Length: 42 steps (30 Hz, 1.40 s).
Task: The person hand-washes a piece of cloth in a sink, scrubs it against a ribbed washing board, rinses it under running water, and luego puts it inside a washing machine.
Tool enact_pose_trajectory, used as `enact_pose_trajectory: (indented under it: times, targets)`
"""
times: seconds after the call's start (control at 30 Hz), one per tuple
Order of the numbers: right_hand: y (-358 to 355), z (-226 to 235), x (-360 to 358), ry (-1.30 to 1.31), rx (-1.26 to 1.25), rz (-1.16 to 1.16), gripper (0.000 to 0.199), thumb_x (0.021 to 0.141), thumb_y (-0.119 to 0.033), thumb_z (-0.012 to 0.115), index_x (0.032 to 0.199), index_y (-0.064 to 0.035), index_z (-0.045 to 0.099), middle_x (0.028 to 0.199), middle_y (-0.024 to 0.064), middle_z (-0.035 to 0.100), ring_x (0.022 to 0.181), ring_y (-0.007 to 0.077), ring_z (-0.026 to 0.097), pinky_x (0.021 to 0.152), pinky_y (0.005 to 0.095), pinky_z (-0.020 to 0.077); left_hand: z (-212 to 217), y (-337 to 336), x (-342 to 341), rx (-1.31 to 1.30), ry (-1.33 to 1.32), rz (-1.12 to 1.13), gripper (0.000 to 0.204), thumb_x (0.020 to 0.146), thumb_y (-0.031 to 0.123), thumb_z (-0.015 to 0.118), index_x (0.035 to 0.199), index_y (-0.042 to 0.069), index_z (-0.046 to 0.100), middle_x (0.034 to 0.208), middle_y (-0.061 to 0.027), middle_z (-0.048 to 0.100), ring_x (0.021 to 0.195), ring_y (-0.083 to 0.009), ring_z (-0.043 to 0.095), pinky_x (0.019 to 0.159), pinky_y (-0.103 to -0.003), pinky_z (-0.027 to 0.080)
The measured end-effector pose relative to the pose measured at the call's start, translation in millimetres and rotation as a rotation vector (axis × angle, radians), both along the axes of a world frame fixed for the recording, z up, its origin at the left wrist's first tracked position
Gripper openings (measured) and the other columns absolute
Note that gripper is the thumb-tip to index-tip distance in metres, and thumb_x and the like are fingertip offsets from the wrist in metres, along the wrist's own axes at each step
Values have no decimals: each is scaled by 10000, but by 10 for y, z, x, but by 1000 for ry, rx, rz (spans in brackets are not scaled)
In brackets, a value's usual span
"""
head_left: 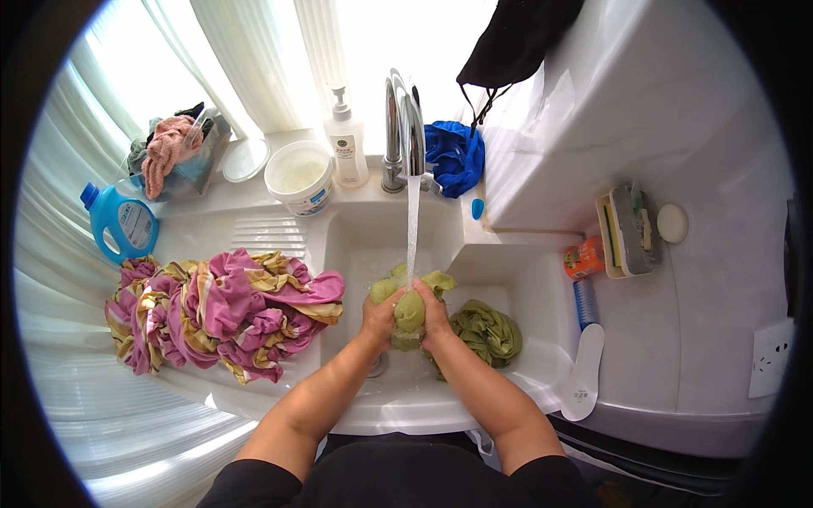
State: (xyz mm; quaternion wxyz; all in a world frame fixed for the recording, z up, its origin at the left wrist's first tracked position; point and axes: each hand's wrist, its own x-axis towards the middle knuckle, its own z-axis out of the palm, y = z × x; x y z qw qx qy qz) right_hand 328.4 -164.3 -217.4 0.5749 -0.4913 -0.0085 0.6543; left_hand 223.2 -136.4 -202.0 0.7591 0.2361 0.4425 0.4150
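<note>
A wet light-green cloth [410,311] is bunched between my two hands, under the stream of water [412,224] from the chrome faucet [410,127]. My left hand [381,315] grips its left side and my right hand [435,315] its right side, fingers curled around it. Part of the cloth spreads out beyond my fingers. Both hands are low in the white sink [351,245]. A darker olive-green cloth [487,334] lies heaped in the sink just right of my right hand.
Left on the washboard [267,235] lies a pink and yellow cloth pile [224,313]. A blue detergent bottle [121,224], clothes bin [178,157], white tub [299,176] and pump bottle [347,144] stand behind. Blue cloth [456,159] sits beside the faucet; a brush holder [628,233] stands right.
</note>
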Motion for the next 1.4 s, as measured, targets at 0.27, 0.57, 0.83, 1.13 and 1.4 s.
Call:
enact_pose_trajectory:
  times: [0.27, 0.57, 0.83, 1.13, 1.4]
  targets:
    - [47, -212, -28, -138, -30, -25, 477, 836, -387, 612, 1133, -21, 545, 1039, 93, 600, 878, 213, 610, 759, 373, 508, -327, 19, -39, 451, 319, -56, 128, 785, 56, 665, 900, 15, 628, 833, -43, 644, 727, -141, 598, 658, -287, 495]
    - [180, 362, 365, 242, 205, 370, 524, 883, -506, 502, 1189, -81, 526, 1175, 89, 573, 1089, 222, 553, 928, 382, 438, 226, 327, -171, 1014, 521, -316, 144, 771, 66, 674, 893, 12, 620, 825, -61, 623, 756, -147, 586, 695, -287, 471]
    - [258, 188, 364, -34, 85, 121, 454, 836, -236, 662, 1216, -48, 500, 1092, 113, 599, 911, 212, 627, 782, 345, 517, 146, 293, -272, 216, 219, -188, 647, 823, 501, 625, 1310, 130, 413, 1329, -117, 454, 1165, -248, 471, 951, -443, 356]
    - [189, 500, 65, -407, 467, -64, 585, 770, -4, 669, 1302, -3, 425, 1004, 79, 591, 909, 152, 585, 805, 278, 499, 160, 188, -97, -280, -521, -278, 703, 857, 617, 488, 1345, 115, 423, 1306, -113, 503, 1186, -328, 493, 965, -554, 379]
    - [-73, 429, 530, -31, 264, 52, 418, 963, -304, 458, 1273, -26, 491, 1220, 108, 573, 1056, 221, 591, 918, 351, 472, 649, 109, 36, 131, -183, 0, 226, 853, 109, 671, 1030, 9, 572, 955, -73, 640, 826, -123, 632, 760, -251, 525]
